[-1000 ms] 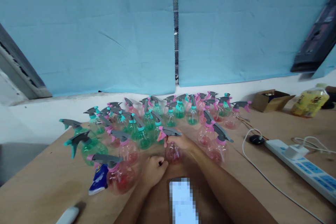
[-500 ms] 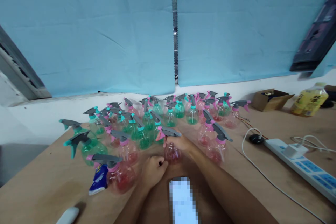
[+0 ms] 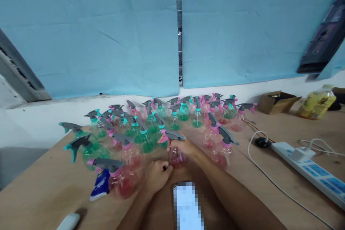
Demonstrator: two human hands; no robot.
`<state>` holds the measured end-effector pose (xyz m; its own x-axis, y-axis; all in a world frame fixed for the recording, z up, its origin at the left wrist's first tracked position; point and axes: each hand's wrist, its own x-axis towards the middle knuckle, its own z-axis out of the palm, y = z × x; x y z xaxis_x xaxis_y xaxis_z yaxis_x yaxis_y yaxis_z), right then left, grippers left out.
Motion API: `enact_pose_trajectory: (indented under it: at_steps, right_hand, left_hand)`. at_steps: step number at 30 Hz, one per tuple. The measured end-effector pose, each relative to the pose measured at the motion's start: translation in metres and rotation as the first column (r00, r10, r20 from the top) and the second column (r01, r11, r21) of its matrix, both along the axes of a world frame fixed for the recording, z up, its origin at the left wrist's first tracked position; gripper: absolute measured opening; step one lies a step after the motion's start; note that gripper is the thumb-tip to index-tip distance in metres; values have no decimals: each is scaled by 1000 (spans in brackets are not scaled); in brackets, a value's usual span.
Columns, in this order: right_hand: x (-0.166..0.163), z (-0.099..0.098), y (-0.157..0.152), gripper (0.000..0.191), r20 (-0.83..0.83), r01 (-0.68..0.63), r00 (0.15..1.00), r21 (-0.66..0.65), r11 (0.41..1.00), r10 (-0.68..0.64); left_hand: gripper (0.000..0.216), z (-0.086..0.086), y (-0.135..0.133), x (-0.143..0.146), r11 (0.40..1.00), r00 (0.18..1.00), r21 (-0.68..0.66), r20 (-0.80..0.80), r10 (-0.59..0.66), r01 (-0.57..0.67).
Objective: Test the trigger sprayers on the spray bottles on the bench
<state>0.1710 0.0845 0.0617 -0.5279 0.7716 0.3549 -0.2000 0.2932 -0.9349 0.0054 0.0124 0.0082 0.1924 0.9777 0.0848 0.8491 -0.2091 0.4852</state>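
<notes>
My right hand [image 3: 184,147] is wrapped round the neck of a pink spray bottle [image 3: 175,156] with a grey trigger head, which stands upright on the wooden table [image 3: 269,194]. Just below and to the left of it, my left hand [image 3: 157,176] rests on the table as a loose fist; I cannot make out anything in it. Next to that fist stands another pink spray bottle [image 3: 122,181]. A blurred flat rectangle [image 3: 188,206] lies between my forearms.
Several pink and green spray bottles [image 3: 151,122] crowd the far half of the table. A white power strip [image 3: 309,174] with cables lies at the right, with a cardboard box [image 3: 279,101] and a yellow bottle [image 3: 318,103] behind. A blue packet [image 3: 99,185] and a white object [image 3: 68,221] lie at the left.
Almost nothing differs; the view has drifted very slightly, and both hands stay where they were, the right still on the pink spray bottle.
</notes>
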Motion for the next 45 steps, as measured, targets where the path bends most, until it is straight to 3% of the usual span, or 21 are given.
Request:
enact_pose_trajectory:
  at_steps: [6, 10, 14, 19, 26, 32, 34, 35, 38, 41, 45]
  right_hand:
    - [-4, 2, -3, 21, -91, 9, 996, -48, 999, -13]
    - [-3, 2, -2, 24, -19, 11, 1000, 0, 1000, -11]
    - [-2, 1, 0, 28, -3, 8, 1000, 21, 1000, -8]
    - [-6, 2, -3, 23, -94, -1, 996, -42, 999, -3]
    - [-5, -6, 2, 29, -58, 84, 995, 44, 996, -81]
    - [15, -16, 19, 20, -98, 187, 978, -6, 982, -186]
    - [21, -21, 24, 15, -95, 369, 925, -2, 929, -368]
    - [23, -24, 25, 15, -92, 489, 869, 16, 872, -486]
    - [25, -37, 28, 37, -93, 754, 653, 168, 635, -752]
    - [24, -52, 29, 57, -80, 773, 566, 397, 495, -821]
    - [22, -61, 32, 56, 24, 723, 500, 539, 433, -866]
  left_hand:
    - [31, -4, 0, -2, 1000, 1000, 19, 3, -13, 12]
    - [32, -6, 1, -3, 999, 1000, 24, 5, -22, 22]
    - [33, -2, 0, -2, 1000, 1000, 17, -3, -19, 19]
    - [31, 3, -2, 0, 1000, 1000, -10, -19, -2, 2]
    - [32, 7, -3, 1, 1000, 1000, 1, -17, -2, 2]
    - [32, 1, 0, -2, 999, 999, 20, -22, -29, 30]
    - [32, 0, 0, -2, 999, 999, 19, -35, -33, 34]
    - [32, 1, -1, -2, 999, 999, 15, -43, -32, 32]
    - [32, 3, -1, 0, 1000, 998, 2, -51, -29, 29]
    - [32, 7, -2, 2, 1000, 999, -2, -49, -19, 19]
    - [32, 10, -3, 2, 1000, 998, -16, -59, -21, 20]
